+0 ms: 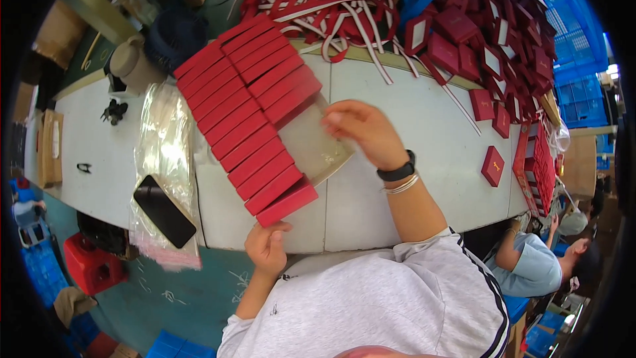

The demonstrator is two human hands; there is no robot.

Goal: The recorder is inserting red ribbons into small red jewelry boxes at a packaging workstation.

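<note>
While red boxes [255, 116] lie in overlapping rows on the white bench [411, 132], the left hand [266, 246] pinches the nearest box [286, 203] in a narrow grip; the right hand [366, 134] grips a clear sheet [311, 146] just beside the rows.

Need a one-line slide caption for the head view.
Left hand steadies a long row of flat red boxes on the white table while the right hand presses a clear plastic sheet beside it.
</note>
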